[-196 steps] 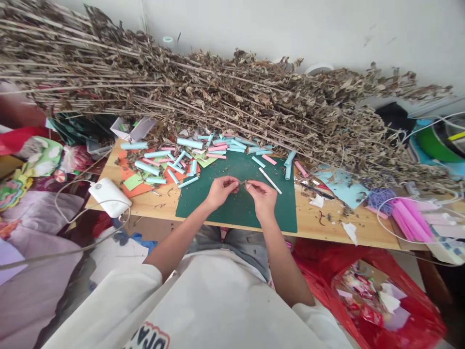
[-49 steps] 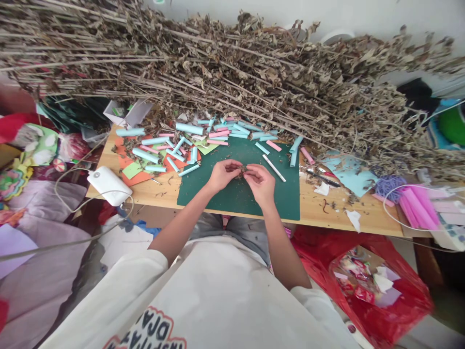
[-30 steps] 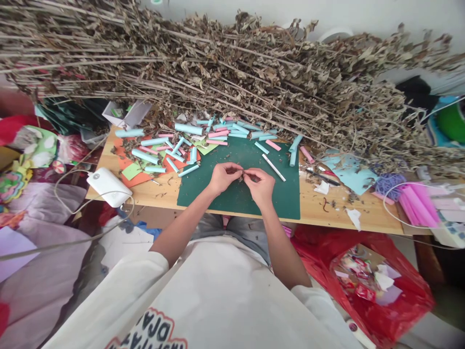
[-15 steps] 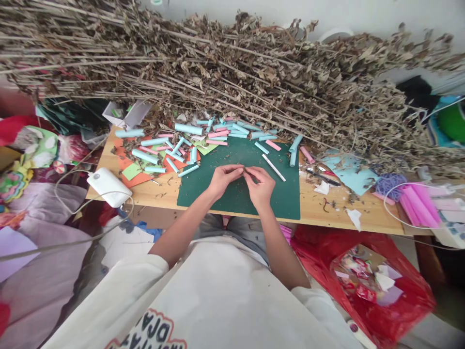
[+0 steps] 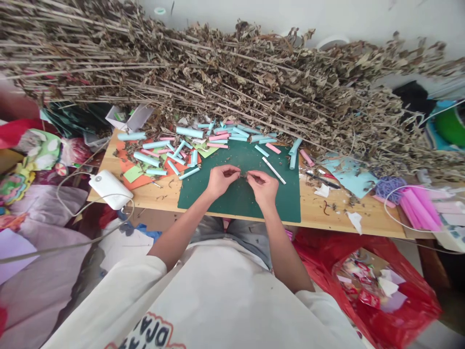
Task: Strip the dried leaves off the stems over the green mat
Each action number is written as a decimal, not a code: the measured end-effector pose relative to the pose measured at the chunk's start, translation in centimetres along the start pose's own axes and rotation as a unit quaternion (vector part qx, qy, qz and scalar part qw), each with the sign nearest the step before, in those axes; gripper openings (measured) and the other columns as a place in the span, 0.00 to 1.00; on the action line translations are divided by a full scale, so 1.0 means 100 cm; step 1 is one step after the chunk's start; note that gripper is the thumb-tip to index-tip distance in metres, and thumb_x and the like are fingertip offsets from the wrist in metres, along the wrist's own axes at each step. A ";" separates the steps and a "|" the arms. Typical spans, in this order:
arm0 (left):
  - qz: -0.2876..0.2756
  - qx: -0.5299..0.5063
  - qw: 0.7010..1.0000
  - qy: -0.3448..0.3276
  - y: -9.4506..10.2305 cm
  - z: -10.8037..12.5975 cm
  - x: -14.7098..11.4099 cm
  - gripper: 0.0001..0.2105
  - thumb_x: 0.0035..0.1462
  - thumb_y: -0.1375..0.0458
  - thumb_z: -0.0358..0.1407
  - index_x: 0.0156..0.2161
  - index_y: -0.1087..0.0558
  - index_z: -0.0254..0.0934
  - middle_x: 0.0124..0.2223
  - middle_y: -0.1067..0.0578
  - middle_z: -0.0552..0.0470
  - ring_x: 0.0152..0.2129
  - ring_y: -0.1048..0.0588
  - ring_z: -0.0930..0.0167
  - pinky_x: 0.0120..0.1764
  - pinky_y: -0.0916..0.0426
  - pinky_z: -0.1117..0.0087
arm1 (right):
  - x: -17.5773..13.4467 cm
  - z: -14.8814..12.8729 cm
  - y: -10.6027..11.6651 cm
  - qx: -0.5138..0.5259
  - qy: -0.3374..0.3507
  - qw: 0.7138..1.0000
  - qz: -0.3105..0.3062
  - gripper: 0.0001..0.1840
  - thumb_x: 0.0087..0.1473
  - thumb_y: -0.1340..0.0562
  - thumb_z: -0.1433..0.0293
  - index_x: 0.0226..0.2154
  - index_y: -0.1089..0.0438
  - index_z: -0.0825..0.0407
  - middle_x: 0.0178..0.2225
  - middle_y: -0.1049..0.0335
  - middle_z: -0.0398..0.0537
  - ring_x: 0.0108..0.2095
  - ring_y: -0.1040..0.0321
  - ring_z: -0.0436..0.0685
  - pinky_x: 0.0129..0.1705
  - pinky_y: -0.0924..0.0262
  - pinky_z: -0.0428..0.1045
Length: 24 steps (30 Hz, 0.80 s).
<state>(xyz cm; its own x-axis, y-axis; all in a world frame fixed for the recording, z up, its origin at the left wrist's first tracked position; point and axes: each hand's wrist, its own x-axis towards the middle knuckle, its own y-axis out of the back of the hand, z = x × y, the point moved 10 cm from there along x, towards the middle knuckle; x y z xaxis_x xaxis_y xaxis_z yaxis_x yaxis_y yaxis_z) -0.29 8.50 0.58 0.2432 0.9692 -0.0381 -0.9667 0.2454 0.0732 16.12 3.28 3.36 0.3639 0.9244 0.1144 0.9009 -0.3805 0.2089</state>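
Cutting mat: green (image 5: 236,206), flat on the wooden tabletop (image 5: 374,220), sprinkled with brown crumbs.
Left hand (image 5: 222,180): above the mat's middle, thumb and forefinger pinched on dried leaf bits (image 5: 242,176).
Right hand (image 5: 264,186): above the mat too, just apart from the left, fingertips pinched on the same small bits; their exact shape is too small to tell.
Paper rolls (image 5: 189,132): blue and pink, crowded along the mat's far edge and past its far left corner.
White paper tube (image 5: 274,170): slanting on the mat's right half.
Orange paper (image 5: 140,184): left of the mat, partly under rolls.
Power bank (image 5: 111,189): white, cabled, farther left of the mat.
Right of the mat: black pen (image 5: 325,181), light blue sheet (image 5: 354,177), torn white scrap (image 5: 354,222), then bright pink paper (image 5: 419,208).
Dried plants (image 5: 254,87): a wide heap of leafy stalks beyond the mat.
Wall (image 5: 381,17): pale, behind everything past the mat.
Red plastic bag (image 5: 417,310): below and right of the mat, open, holding wrappers and paper scraps.
Lilac cloth (image 5: 39,286): well left of the mat, draped.
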 end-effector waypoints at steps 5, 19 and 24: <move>-0.020 0.061 0.996 -0.070 -0.001 0.019 0.000 0.11 0.55 0.38 0.40 0.40 0.19 0.36 0.42 0.21 0.45 0.38 0.23 0.67 0.44 0.28 0.67 | 0.003 -0.002 -0.009 -0.012 0.011 0.998 -0.053 0.11 0.49 0.34 0.64 0.35 0.21 0.51 0.38 0.24 0.51 0.35 0.27 0.54 0.39 0.29 0.51; 0.008 -0.030 0.999 0.027 -0.006 -0.005 -0.001 0.09 0.48 0.37 0.35 0.35 0.22 0.32 0.32 0.20 0.48 0.28 0.22 0.70 0.34 0.27 0.70 | -0.002 0.025 -0.017 0.107 -0.092 0.990 0.015 0.10 0.38 0.30 0.66 0.27 0.23 0.53 0.29 0.23 0.49 0.31 0.27 0.55 0.39 0.29 0.53; 0.041 -0.024 0.999 0.021 0.005 -0.004 0.003 0.11 0.48 0.36 0.36 0.36 0.22 0.32 0.33 0.20 0.47 0.29 0.22 0.69 0.37 0.26 0.69 | 0.001 0.040 0.003 0.140 -0.131 0.977 0.091 0.13 0.35 0.29 0.64 0.27 0.24 0.54 0.27 0.23 0.48 0.29 0.27 0.55 0.41 0.29 0.54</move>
<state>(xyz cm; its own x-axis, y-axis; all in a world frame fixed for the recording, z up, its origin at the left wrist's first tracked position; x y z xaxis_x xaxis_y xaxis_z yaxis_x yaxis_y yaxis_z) -0.77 8.96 0.21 0.1596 0.9842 -0.0767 -0.9863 0.1623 0.0296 17.39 3.39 -0.44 0.5383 0.8320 -0.1345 0.8323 -0.5499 -0.0704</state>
